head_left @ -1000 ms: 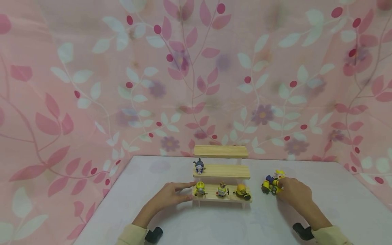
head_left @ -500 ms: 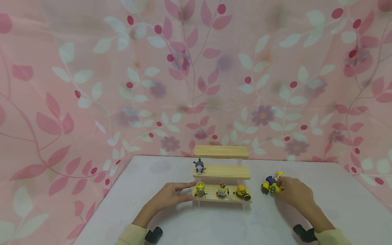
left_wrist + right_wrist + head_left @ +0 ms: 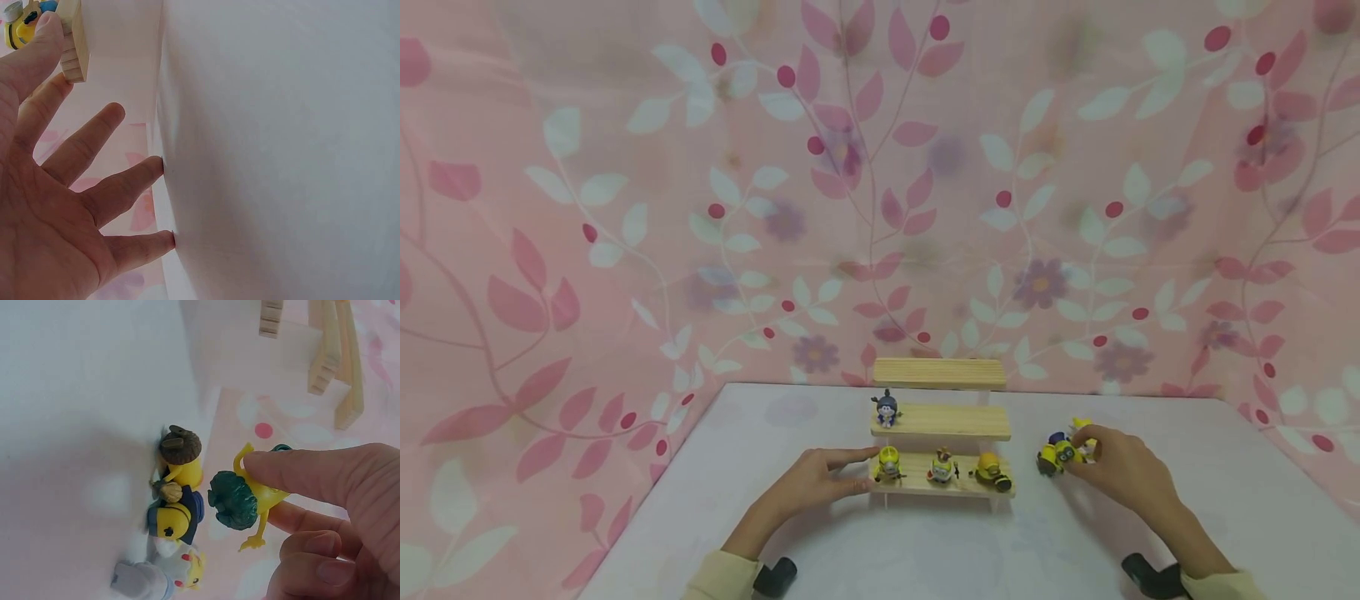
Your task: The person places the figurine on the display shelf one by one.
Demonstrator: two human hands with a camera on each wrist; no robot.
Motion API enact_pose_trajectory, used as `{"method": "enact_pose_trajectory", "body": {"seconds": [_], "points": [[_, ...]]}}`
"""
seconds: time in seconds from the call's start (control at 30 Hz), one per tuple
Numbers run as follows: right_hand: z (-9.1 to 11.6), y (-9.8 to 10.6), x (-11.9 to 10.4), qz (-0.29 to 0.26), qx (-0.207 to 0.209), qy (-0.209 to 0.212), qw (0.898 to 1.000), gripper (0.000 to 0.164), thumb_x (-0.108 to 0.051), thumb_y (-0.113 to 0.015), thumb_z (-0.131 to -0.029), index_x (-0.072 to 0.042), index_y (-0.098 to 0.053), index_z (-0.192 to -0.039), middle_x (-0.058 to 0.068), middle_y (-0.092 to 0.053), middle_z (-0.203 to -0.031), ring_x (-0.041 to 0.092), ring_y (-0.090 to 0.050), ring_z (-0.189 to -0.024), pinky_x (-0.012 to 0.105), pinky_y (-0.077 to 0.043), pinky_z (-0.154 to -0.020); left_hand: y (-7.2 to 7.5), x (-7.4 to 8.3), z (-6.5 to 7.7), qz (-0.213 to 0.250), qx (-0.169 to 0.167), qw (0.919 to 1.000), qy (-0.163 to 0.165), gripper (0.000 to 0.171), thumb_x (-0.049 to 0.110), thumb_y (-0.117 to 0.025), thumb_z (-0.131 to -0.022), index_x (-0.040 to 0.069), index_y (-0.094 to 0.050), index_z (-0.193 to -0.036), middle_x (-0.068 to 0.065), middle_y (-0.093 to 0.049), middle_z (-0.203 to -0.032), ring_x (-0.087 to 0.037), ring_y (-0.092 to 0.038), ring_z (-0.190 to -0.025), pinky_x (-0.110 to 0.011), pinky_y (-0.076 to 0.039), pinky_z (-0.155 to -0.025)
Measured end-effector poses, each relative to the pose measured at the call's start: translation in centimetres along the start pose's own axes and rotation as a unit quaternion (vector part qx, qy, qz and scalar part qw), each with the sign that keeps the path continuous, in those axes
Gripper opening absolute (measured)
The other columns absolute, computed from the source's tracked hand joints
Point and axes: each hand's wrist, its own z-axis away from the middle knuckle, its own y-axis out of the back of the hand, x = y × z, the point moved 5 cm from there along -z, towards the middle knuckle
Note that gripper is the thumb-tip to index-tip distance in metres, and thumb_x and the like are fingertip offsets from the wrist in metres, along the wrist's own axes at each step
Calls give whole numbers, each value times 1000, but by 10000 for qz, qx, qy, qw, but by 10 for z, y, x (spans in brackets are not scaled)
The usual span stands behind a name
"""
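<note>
My right hand (image 3: 1123,471) pinches a yellow minion figurine (image 3: 1065,452) between thumb and fingers. In the right wrist view this minion has a dark green leafy skirt (image 3: 234,499) and hangs apart from the other figurines. My left hand (image 3: 820,479) holds the left end of the lowest plank of a three-tier wooden display shelf (image 3: 917,485), thumb and index finger on it, other fingers spread. On that plank stand a yellow minion (image 3: 888,462), a crowned figurine (image 3: 942,467) and an orange-topped figurine (image 3: 992,472). A grey-haired figurine (image 3: 887,410) stands at the left of the middle plank.
Several figurines stay grouped on the white table (image 3: 700,467) by my right hand, among them a brown-capped one (image 3: 181,447), a dark-blue-clothed one (image 3: 178,515) and a white-and-yellow one (image 3: 187,565). The shelf's top plank (image 3: 940,372) is bare. A pink floral cloth (image 3: 865,208) hangs behind.
My right hand has drawn the minion figurine up out of the group, turning it slightly. The left hand stays at the shelf's end.
</note>
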Motion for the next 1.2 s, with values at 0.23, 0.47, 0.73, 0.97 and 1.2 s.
{"method": "enact_pose_trajectory", "body": {"seconds": [0.23, 0.47, 0.73, 0.97, 1.2], "points": [[1, 5, -9, -257, 236, 130, 9993, 39, -33, -82, -78, -9, -69, -106, 1, -52, -73, 18, -45, -58, 30, -34, -46, 1, 1, 0, -110, 15, 9999, -45, 54, 56, -69, -86, 34, -62, -135, 3, -62, -131, -26, -56, -124, -51, -48, -98], [3, 17, -29, -459, 571, 493, 9961, 38, -37, -83, -79, -11, -69, -104, -1, -45, -65, 14, -39, -52, 26, -27, -43, 1, 2, 0, -71, 24, 10000, -34, 54, 55, -70, -86, 34, -62, -135, 4, -62, -131, -26, -56, -124, -51, -48, -98], [4, 27, -51, -603, 780, 717, 9925, 41, -40, -81, -80, -12, -68, -106, -4, -38, -58, 11, -33, -46, 24, -24, -41, 0, 0, 0, -172, 16, 9998, -22, 54, 55, -69, -86, 35, -61, -135, 4, -62, -131, -26, -57, -124, -50, -48, -98], [1, 29, -71, -822, 838, 648, 9910, 44, -43, -82, -80, -11, -67, -106, -3, -40, -60, 13, -35, -49, 24, -25, -42, -1, -1, 1, -176, 17, 9998, 63, 53, 56, -69, -86, 36, -62, -135, 3, -62, -132, -27, -56, -124, -51, -48, -98], [-5, 27, -88, -1031, 878, 777, 9877, 38, -35, -82, -81, -11, -66, -106, -3, -39, -57, 13, -33, -46, 25, -25, -41, 0, 1, 0, -126, 18, 9999, -8, 53, 56, -69, -86, 35, -61, -135, 3, -62, -132, -28, -56, -124, -52, -48, -98]]}}
